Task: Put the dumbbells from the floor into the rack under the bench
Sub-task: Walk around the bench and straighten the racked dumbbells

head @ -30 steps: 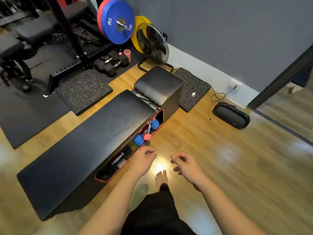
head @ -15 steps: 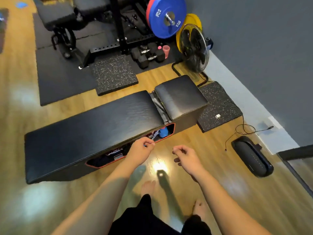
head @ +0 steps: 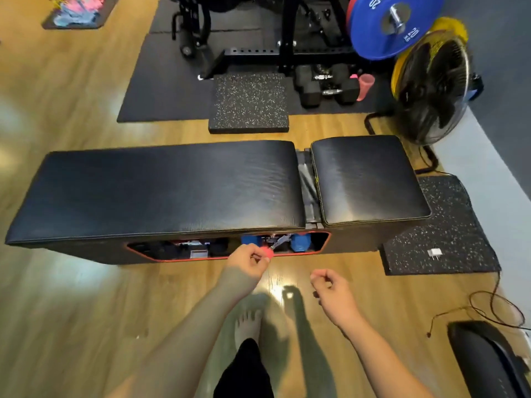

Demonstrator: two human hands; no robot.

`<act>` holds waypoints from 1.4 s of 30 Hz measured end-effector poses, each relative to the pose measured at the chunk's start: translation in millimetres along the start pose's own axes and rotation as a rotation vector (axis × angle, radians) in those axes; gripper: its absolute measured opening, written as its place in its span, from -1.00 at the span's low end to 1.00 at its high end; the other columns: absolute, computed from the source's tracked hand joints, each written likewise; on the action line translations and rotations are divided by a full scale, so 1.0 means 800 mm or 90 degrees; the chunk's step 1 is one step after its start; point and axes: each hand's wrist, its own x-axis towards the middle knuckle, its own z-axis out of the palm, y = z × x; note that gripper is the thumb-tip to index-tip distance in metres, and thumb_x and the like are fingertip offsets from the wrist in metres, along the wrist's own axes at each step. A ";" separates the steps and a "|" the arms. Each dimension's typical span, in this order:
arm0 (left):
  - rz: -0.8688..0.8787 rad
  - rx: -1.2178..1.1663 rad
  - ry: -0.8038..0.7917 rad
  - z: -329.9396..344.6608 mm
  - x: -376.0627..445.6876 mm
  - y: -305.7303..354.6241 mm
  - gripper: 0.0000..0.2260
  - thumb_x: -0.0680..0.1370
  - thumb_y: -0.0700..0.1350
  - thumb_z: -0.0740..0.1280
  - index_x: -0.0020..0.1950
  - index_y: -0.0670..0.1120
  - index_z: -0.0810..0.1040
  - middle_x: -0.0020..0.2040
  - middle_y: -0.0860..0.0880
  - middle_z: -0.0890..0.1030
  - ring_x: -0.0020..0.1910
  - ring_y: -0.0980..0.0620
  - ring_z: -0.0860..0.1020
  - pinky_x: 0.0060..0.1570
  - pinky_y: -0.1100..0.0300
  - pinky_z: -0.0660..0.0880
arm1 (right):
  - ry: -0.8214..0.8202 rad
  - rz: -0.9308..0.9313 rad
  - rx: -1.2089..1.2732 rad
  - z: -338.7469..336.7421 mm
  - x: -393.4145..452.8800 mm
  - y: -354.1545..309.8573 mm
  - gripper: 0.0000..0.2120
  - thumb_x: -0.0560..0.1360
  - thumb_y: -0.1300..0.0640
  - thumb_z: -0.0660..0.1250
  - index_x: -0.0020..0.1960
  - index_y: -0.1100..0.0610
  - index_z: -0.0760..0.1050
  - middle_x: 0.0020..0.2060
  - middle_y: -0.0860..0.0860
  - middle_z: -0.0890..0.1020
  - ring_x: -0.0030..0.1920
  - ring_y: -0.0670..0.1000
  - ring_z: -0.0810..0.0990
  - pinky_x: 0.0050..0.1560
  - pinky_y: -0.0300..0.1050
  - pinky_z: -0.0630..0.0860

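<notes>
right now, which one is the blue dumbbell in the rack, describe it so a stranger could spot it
Find the long black bench across the wooden floor; a red-rimmed rack opening runs under its near edge. At that opening's right end sits the blue dumbbell, the only bright blue among dark items there.

Wood floor (head: 71, 90) w/ glare, black mats (head: 166, 81), grey wall (head: 505, 38), fan (head: 431, 90) nr wall.
</notes>
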 end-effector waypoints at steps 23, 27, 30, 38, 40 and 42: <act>0.048 0.058 0.135 0.250 0.313 -0.350 -0.47 0.33 -0.12 0.53 0.20 -0.04 0.36 0.14 -0.01 0.43 -0.10 -0.02 0.54 -0.21 0.25 0.41 | 0.292 -0.271 -0.187 0.150 0.454 0.234 -0.44 0.45 0.03 0.47 0.29 0.25 0.31 0.07 0.10 0.43 0.09 0.13 0.44 0.02 -0.10 0.37; 0.086 0.059 0.168 0.227 0.301 -0.340 -0.35 0.27 -0.02 0.59 0.29 -0.01 0.39 0.17 0.00 0.48 0.07 -0.01 0.54 0.08 0.12 0.48 | 0.255 -0.222 -0.141 0.146 0.472 0.234 -0.35 0.43 -0.04 0.47 0.36 0.22 0.31 0.11 0.17 0.51 0.11 0.20 0.48 0.07 0.02 0.48; 0.107 0.043 0.180 0.203 0.310 -0.333 -0.34 0.25 -0.03 0.63 0.26 -0.04 0.42 0.10 -0.01 0.49 0.03 0.01 0.54 0.04 0.10 0.52 | 0.234 -0.197 -0.142 0.142 0.482 0.235 -0.45 0.39 -0.10 0.47 0.21 0.19 0.39 0.02 0.19 0.54 0.01 0.24 0.55 -0.03 0.08 0.55; 0.027 -0.077 0.229 0.217 0.360 -0.350 -0.44 0.35 0.12 0.47 0.26 -0.09 0.46 0.02 -0.06 0.59 0.01 -0.02 0.60 -0.06 0.25 0.49 | 0.206 -0.143 -0.384 0.163 0.485 0.242 0.01 0.14 -0.60 0.23 0.21 0.22 0.38 0.11 0.20 0.42 0.18 0.23 0.37 0.10 0.01 0.32; -0.047 0.049 0.178 0.230 0.383 -0.343 -0.19 0.13 0.49 0.36 0.12 -0.11 0.54 -0.03 -0.08 0.57 -0.01 -0.12 0.58 -0.04 0.08 0.53 | 0.225 -0.158 -0.309 0.169 0.488 0.239 0.03 0.27 -0.24 0.53 0.49 0.19 0.09 0.33 0.22 0.28 0.32 0.31 0.29 0.29 0.12 0.33; -0.134 0.171 0.166 0.235 0.402 -0.333 -0.21 0.16 0.52 0.36 0.03 -0.12 0.55 0.05 -0.14 0.56 0.03 -0.16 0.55 -0.02 0.01 0.53 | 0.263 -0.174 -0.262 0.173 0.489 0.231 0.02 0.27 -0.07 0.60 0.49 0.18 0.05 0.32 0.23 0.29 0.30 0.33 0.35 0.27 0.14 0.38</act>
